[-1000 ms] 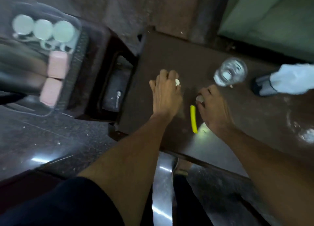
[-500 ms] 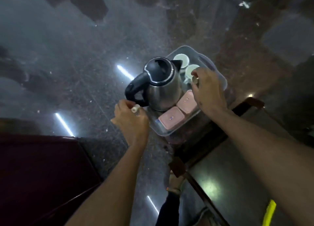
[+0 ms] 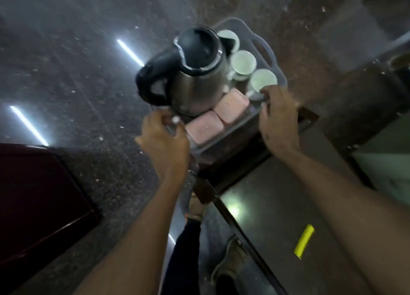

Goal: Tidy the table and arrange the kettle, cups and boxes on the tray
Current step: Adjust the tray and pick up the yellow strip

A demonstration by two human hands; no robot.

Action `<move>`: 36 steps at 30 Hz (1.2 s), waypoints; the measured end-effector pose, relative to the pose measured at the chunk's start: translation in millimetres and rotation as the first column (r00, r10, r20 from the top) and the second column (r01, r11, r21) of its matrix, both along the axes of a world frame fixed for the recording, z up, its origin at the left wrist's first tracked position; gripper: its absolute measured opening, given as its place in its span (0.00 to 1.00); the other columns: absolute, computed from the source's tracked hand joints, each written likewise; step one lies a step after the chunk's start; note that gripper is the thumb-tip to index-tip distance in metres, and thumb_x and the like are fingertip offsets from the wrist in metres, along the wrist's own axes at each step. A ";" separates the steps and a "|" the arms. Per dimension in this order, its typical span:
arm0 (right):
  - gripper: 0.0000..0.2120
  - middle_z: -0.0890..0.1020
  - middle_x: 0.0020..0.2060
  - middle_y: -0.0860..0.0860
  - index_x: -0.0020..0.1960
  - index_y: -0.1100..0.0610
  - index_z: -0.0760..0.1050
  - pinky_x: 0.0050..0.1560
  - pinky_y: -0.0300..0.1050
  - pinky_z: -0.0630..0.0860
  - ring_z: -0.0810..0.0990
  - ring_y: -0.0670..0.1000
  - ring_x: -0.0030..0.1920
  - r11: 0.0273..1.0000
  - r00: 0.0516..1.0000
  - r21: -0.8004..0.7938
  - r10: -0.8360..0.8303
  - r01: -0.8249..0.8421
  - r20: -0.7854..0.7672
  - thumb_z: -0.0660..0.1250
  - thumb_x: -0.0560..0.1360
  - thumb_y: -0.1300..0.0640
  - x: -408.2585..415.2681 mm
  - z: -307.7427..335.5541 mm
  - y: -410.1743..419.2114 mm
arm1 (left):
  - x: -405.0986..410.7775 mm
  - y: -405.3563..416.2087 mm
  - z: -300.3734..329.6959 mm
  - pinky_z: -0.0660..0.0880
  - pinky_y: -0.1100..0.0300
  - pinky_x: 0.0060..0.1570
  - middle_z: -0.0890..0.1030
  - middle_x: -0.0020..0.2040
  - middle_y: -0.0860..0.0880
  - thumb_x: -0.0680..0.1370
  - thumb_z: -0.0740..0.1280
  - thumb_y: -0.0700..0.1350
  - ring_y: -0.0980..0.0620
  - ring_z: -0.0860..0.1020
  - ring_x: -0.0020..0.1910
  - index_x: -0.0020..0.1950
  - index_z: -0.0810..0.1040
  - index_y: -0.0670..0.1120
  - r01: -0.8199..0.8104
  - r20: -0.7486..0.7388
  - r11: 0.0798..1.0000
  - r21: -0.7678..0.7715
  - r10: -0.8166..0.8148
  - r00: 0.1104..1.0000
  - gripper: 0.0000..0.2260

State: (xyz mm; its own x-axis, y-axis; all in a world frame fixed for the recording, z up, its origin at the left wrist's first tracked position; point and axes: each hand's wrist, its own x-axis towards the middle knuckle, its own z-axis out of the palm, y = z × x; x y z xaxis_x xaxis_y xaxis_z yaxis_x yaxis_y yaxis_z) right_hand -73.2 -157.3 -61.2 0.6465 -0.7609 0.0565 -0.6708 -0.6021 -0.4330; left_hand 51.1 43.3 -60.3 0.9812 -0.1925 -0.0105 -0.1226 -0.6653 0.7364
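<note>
A clear grey tray (image 3: 267, 49) rests on a small dark stand. On it stand a steel kettle (image 3: 199, 79) with a black lid and handle, three white cups (image 3: 243, 63) in a row along the far side, and two pink boxes (image 3: 205, 128) side by side at the near side. My left hand (image 3: 165, 139) is curled around the tray's left end, below the kettle's handle. My right hand (image 3: 278, 119) grips the tray's right end, its fingers touching the nearest cup (image 3: 264, 80).
A dark glossy table (image 3: 277, 217) with a yellow strip (image 3: 304, 241) lies at the lower right. A maroon piece of furniture (image 3: 33, 195) fills the lower left. My feet (image 3: 230, 258) stand on a polished speckled floor (image 3: 77, 73).
One second ago both hands lay on the dark table by the yellow strip. The view swung left to the tray, and both hands have closed on its two ends.
</note>
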 end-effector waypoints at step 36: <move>0.19 0.77 0.59 0.57 0.59 0.57 0.84 0.57 0.47 0.76 0.82 0.58 0.52 0.820 0.871 0.300 -0.437 0.488 -0.223 0.62 0.75 0.70 -288.6 -47.8 63.4 | -348.3 -47.8 -53.7 0.73 0.68 0.49 0.89 0.48 0.46 0.76 0.72 0.36 0.47 0.86 0.53 0.56 0.88 0.45 0.110 -0.727 0.993 0.040 -0.047 0.686 0.11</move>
State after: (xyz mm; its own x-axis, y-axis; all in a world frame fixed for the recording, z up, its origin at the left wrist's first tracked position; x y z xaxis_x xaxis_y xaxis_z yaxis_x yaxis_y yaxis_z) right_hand -361.8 -93.9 -109.1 0.1951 -0.9273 -0.3194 -0.9006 -0.0404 -0.4328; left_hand -297.3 -4.5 -114.0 0.6439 -0.2361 -0.7278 0.3725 -0.7341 0.5677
